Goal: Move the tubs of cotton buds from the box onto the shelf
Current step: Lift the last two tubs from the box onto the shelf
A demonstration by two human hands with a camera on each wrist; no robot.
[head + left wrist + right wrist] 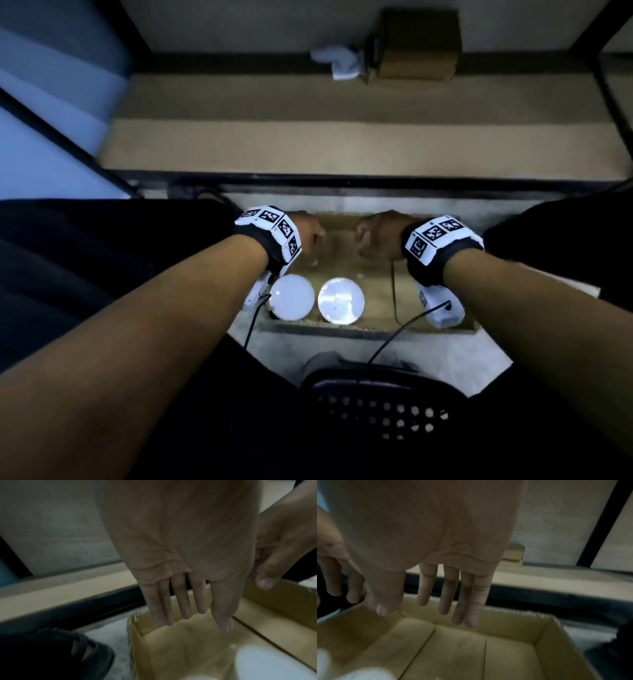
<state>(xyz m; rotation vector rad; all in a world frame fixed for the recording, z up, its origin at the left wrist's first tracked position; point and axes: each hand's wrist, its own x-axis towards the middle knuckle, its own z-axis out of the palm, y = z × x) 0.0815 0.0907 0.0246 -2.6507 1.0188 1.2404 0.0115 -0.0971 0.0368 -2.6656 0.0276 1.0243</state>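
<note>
Two tubs with round white lids (pixel 292 297) (pixel 340 300) stand side by side at the near edge of an open cardboard box (pixel 376 291) on the floor. Both hands hang over the box's far half, fingers pointing down, holding nothing. My left hand (pixel 310 236) (pixel 193 601) has straight fingers just above the box floor, with one lid (pixel 267 662) below it. My right hand (pixel 376 236) (pixel 426 595) is spread over bare cardboard (pixel 505 655). The wooden shelf (pixel 342 147) lies beyond the box.
A small brown carton (pixel 418 44) and a crumpled white item (pixel 339 61) sit at the back of the shelf. The shelf's black front rail (pixel 342 181) runs just past the box. A black perforated seat (pixel 383 407) is near me; a sandalled foot (pixel 68 649) is left of the box.
</note>
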